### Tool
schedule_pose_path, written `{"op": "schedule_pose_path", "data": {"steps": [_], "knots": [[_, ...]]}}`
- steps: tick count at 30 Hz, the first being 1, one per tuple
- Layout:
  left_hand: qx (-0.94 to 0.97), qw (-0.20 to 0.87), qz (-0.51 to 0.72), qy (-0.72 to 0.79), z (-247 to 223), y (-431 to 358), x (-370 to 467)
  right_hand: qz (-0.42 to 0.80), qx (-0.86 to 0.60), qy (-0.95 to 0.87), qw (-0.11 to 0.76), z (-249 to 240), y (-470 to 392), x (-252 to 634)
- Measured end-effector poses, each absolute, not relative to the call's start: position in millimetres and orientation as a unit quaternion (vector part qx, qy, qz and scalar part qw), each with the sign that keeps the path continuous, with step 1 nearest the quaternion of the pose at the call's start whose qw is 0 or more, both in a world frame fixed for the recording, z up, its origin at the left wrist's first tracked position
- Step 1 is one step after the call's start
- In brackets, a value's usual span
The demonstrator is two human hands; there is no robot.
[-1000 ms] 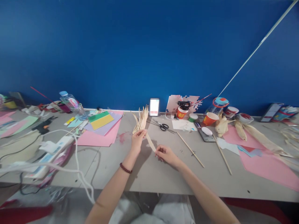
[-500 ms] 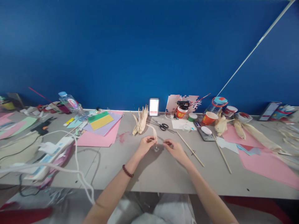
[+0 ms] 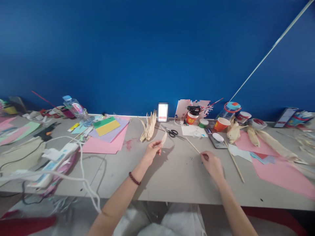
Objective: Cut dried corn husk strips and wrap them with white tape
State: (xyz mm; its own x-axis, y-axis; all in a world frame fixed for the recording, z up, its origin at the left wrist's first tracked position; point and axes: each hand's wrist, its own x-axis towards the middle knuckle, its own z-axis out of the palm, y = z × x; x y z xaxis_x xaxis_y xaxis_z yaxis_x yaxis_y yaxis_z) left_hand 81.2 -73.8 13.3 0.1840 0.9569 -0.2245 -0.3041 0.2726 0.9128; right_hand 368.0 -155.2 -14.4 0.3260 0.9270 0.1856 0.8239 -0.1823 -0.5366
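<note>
Blue wall (image 3: 123, 65) behind cluttered grey table (image 3: 172, 183); left hand (image 3: 152, 151) pinching pale strip (image 3: 164, 137), right hand (image 3: 212, 164) pinching stick (image 3: 193, 145).

Soft, even light reaches your table (image 3: 177, 188), with faint shadows falling right of your left hand (image 3: 153, 151); the blue wall (image 3: 137, 55) darkens toward its top. Outer edges look stretched and blurry; the upright phone screen (image 3: 162, 112) is pixelated.

"Strip (image 3: 164, 138) in the left hand (image 3: 154, 149)?"
"Dry husk, by its look: matt, papery."
"Stick (image 3: 193, 145) at the right hand (image 3: 211, 163)?"
"Plain wood, matt."
"And the scissors (image 3: 169, 130) beyond the left hand?"
"Metal and smooth black plastic, it seems."
</note>
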Motion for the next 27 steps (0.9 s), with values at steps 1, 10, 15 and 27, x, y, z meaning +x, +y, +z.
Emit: {"op": "schedule_pose_path", "data": {"steps": [1,10,15,27], "knots": [[0.375,0.671,0.473,0.431,14,-73,81,0.12,-0.75,-0.569,0.314,-11,-153,363],[0.354,0.681,0.497,0.406,2,-67,79,0.432,-0.591,-0.551,0.4,30,-122,271],[0.395,0.639,0.486,0.447,3,-70,78,0.476,-0.581,-0.548,0.369,21,-109,246],[0.357,0.726,0.413,0.418,10,-78,82,0.561,-0.559,-0.478,0.381,14,-113,251]]}}
